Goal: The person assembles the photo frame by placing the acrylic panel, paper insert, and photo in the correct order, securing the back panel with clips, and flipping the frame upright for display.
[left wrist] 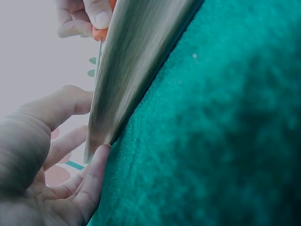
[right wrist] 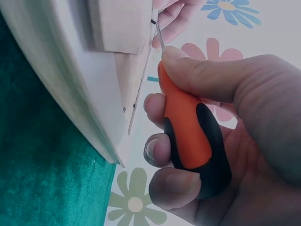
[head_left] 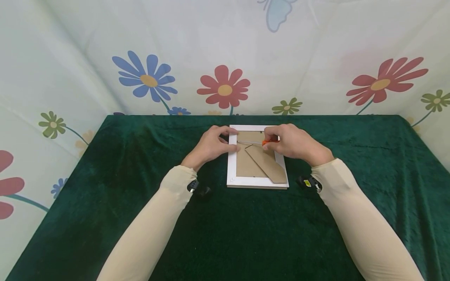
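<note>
A white picture frame [head_left: 231, 168] lies face down, its brown backing board [head_left: 246, 166] and angled stand leg [head_left: 270, 168] uppermost. At its left edge, my left hand [head_left: 212, 145] holds the frame, the thumb on the back and other fingers against the side. My right hand [head_left: 297, 142] grips an orange-and-black screwdriver [right wrist: 188, 127], fingers wrapped round the handle and thumb near its neck. The thin metal shaft [head_left: 250, 142] lies low across the backing, pointing left. Its tip meets the frame's left inner edge, by a small dark tab [right wrist: 153, 21] in the right wrist view.
Dark green velvety cloth [head_left: 225, 234] covers the table under the frame. Behind and at the sides hangs a pale curtain [head_left: 274, 70] printed with flowers. More small dark tabs [right wrist: 134, 106] sit along the frame's inner edge.
</note>
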{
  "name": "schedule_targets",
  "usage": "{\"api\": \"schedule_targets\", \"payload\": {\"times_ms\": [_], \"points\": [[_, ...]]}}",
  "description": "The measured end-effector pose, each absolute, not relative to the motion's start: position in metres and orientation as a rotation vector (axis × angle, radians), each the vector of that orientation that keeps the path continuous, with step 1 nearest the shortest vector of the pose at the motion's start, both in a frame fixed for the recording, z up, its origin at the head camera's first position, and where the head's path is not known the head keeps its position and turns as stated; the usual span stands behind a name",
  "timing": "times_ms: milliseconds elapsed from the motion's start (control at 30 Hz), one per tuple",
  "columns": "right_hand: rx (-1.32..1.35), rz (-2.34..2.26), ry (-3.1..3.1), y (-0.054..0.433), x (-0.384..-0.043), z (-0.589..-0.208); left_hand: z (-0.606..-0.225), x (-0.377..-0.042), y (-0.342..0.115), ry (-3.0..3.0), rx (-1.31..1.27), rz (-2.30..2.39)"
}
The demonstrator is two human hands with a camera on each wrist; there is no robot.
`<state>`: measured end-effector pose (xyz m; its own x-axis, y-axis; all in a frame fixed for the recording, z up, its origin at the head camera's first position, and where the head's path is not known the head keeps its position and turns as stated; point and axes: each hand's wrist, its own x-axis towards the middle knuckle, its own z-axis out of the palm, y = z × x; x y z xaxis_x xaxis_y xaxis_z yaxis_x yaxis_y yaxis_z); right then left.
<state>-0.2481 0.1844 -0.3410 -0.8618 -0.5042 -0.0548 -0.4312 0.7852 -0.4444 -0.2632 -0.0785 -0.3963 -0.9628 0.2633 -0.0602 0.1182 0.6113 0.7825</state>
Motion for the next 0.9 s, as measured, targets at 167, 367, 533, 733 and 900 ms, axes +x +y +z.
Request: {"api": "schedule_targets", "payload": {"times_ms": [167,367,533,733,900], "points": [[-0.747,-0.62,2.81,0.1845,-0.2484,-0.3417,-0.3962,-0.2631,-0.0785,2.667,0.321,1.274],[-0.748,-0.622,2.804,0.1843,-0.2487,-0.3419,-0.3964,-0.2634,-0.0786,2.663,0.323,1.278],[-0.743,-0.625,2.8,0.1845,-0.2488,-0.3423,-0.3966,-0.2637,-0.0784,2.661,0.321,1.28],[-0.74,-0.627,2.796,0.1845,-0.2486,-0.3421,-0.3971,-0.2641,-0.0787,2.662,0.322,1.281],[-0.747,-0.627,2.794,0.1846,-0.2491,-0.3427,-0.3976,-0.2642,-0.0791,2.661,0.32,1.28]]}}
